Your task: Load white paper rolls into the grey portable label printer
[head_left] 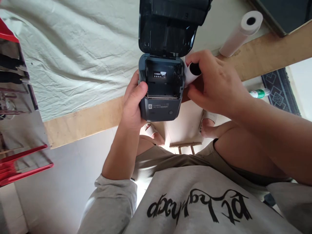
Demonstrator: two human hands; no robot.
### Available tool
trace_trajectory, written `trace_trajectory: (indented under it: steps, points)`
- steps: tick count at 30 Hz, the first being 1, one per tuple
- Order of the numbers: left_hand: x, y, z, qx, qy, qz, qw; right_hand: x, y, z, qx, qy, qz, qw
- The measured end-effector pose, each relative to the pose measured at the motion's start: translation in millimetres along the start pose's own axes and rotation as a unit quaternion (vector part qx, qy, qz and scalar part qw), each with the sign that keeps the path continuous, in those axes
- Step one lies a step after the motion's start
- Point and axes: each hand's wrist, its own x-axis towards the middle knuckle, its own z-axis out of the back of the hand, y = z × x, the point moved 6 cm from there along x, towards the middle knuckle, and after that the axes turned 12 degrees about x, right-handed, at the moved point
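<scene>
A dark label printer [162,89] is held up near the table's front edge, its lid [168,29] swung back and its paper bay bare inside. My left hand [133,102] grips the printer's left side, thumb over the rim. Close against the printer's right side is a white paper roll [188,75] with a dark core hole. My right hand [214,81] has thumb and fingers around that roll. The far end of the roll is hidden behind the printer.
Another white paper roll [240,34] stands on the wooden table edge [270,50] at right, near a dark flat device [287,14]. A pale cloth [73,58] covers the table's left. Red-handled tools [26,162] hang at far left. A green-labelled bottle [259,93] lies lower right.
</scene>
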Motion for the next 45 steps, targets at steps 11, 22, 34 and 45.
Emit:
trace_trajectory:
  steps: [11,22,34,45]
  points:
    - [-3,-2,-2.0,-0.023,0.022,-0.004,0.999,1,-1,15,0.04,-0.053,0.048,0.997]
    - [-2,1,-1.4,-0.021,0.015,-0.016,1.0,3,-3,14,0.0,-0.063,0.051,0.997]
    - [-2,-1,-2.9,-0.014,0.016,-0.01,1.0,1,-4,11,-0.04,-0.083,0.077,0.993]
    - [-2,0,-3.2,-0.028,0.014,-0.01,0.999,0,-3,14,-0.022,-0.084,0.113,0.99]
